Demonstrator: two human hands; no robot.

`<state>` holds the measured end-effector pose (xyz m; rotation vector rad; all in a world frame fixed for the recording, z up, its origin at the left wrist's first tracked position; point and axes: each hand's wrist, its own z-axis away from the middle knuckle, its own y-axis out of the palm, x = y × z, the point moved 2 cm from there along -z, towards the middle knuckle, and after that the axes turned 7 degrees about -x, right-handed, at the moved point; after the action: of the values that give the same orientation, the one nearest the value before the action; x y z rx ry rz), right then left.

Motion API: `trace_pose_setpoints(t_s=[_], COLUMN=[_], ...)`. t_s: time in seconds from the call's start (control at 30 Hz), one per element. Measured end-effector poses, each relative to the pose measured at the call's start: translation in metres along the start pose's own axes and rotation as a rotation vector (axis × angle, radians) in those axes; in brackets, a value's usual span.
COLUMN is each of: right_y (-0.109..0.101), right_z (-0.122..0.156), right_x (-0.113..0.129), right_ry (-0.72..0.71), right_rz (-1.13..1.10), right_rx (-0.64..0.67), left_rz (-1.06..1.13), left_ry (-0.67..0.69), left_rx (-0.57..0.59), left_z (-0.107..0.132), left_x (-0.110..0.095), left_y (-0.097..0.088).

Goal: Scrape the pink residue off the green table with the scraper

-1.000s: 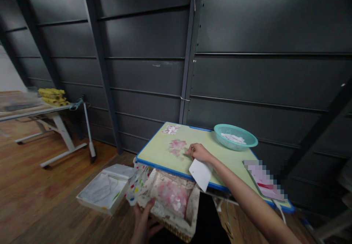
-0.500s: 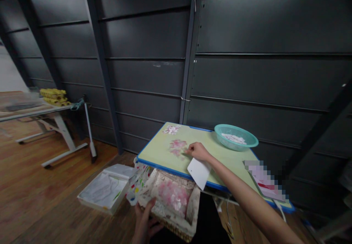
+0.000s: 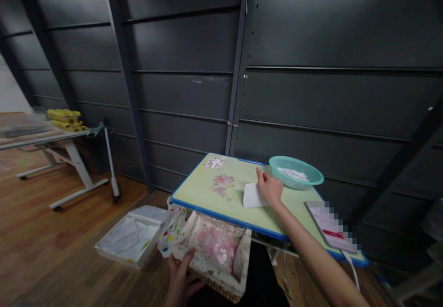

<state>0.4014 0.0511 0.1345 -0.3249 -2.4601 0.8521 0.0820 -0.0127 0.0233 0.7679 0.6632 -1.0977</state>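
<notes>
My left hand [image 3: 182, 272] grips the near left rim of a worn, pale-lined basket [image 3: 238, 270], held tilted below the table's front edge. Pink and whitish translucent pieces [image 3: 218, 247] lie inside it. My right hand [image 3: 270, 187] is closed over the tabletop, with a flat white card [image 3: 253, 195] sticking out from under its fingers. Left of that hand, a scatter of pink pieces [image 3: 223, 182] lies on the yellow-green table [image 3: 197, 191]. A smaller cluster of whitish-pink pieces [image 3: 214, 162] sits near the far left corner.
At the table's back right stands a teal plastic bowl [image 3: 296, 182] with white pieces. A phone [image 3: 328, 228] with a cable lies at the right edge. On the floor to the left is an open white box [image 3: 128, 238]. Dark metal panels [image 3: 183, 90] rise behind the table.
My right hand has moved right and slightly away from the pink scatter, toward the bowl. The white card has turned and moved up with it. My left hand and the basket are nearly still.
</notes>
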Motion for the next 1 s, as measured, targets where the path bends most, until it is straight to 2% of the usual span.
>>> trace_pose_setpoints(t_s=[0.1, 0.17, 0.23, 0.3, 0.37, 0.43, 0.57, 0.7, 0.9, 1.0], right_y=[-0.002, -0.003, -0.004, -0.003, 0.000, 0.006, 0.018, 0.019, 0.009, 0.009], right_z=[0.015, 0.019, 0.015, 0.006, -0.003, -0.008, -0.001, 0.012, 0.015, 0.019], right_x=[-0.007, -0.009, -0.011, -0.009, -0.004, 0.003, 0.018, 0.029, 0.032, 0.032], right_ry=[-0.262, -0.363, -0.297, -0.156, -0.056, -0.025, -0.121, -0.235, -0.194, -0.226], right_rz=[-0.090, -0.107, 0.001, 0.159, 0.268, 0.319, 0.338, 0.302, 0.318, 0.313], right_rx=[-0.024, -0.014, -0.021, -0.004, 0.052, 0.115, 0.174, 0.182, 0.179, 0.220], left_rz=[-0.007, -0.006, -0.004, -0.007, -0.002, 0.010, 0.015, 0.010, 0.024, 0.004], left_ry=[-0.014, -0.027, -0.033, -0.033, -0.029, -0.016, -0.006, -0.023, -0.015, -0.008], left_rx=[-0.020, -0.041, -0.053, -0.047, -0.029, -0.005, 0.009, -0.006, 0.000, -0.003], left_z=[-0.003, -0.005, -0.007, -0.007, -0.005, -0.004, -0.003, -0.006, -0.004, -0.003], left_x=[0.002, 0.003, 0.004, 0.005, 0.005, 0.005, 0.006, 0.006, 0.005, 0.005], left_y=[0.000, 0.001, 0.001, 0.001, 0.001, 0.000, -0.001, -0.001, 0.000, -0.001])
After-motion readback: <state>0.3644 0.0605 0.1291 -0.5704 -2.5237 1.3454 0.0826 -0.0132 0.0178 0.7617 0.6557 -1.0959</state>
